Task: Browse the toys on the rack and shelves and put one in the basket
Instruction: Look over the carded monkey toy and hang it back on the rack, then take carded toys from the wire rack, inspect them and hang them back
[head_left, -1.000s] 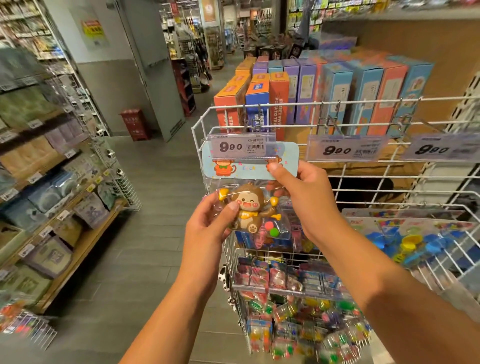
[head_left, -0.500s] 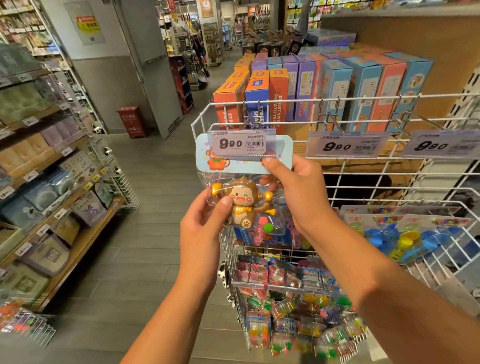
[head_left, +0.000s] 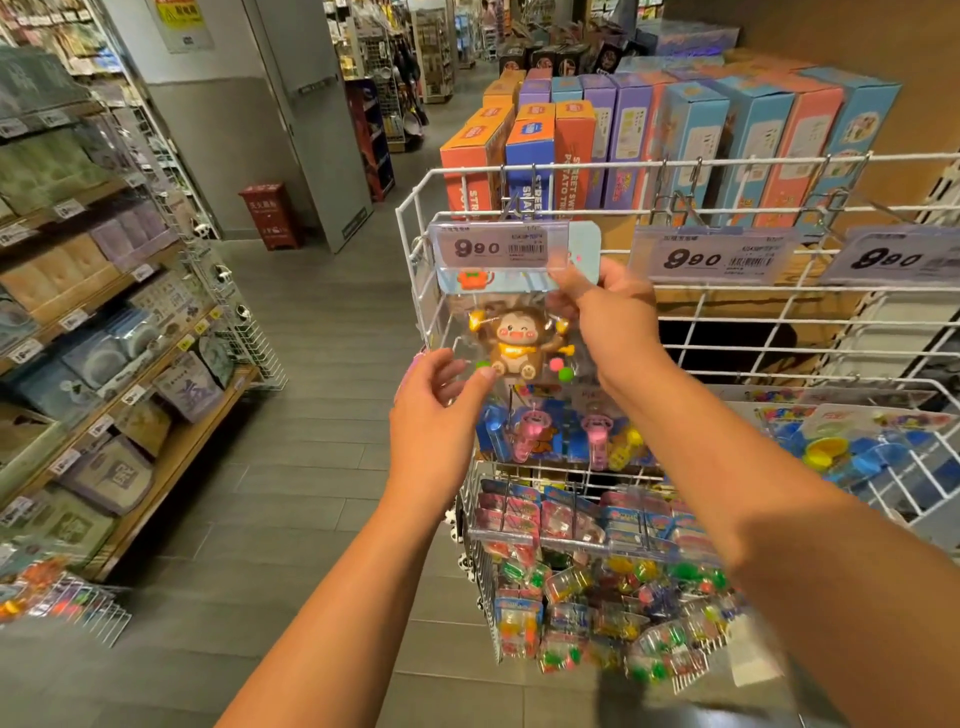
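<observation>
Right hand (head_left: 615, 312) pinches monkey pack (head_left: 511, 332) top, now higher by price tag (head_left: 496, 247), left hand (head_left: 441, 395) slipped to its 7 o'clock corner, fingers loosely holding.

Glossy clear plastic toy packet (head_left: 511, 332), white-coated wire rack (head_left: 727, 322), matt grey plank floor (head_left: 311, 467)

Price tags clipped to the white wire rack (head_left: 582, 167): left tag (head_left: 491, 245), middle tag (head_left: 714, 255) and right tag (head_left: 901, 254) each read "990", with barcodes and small print too fine to read. Orange box (head_left: 574, 150) behind the rack: spine lettering "STREET" legible, remainder partly hidden.
</observation>
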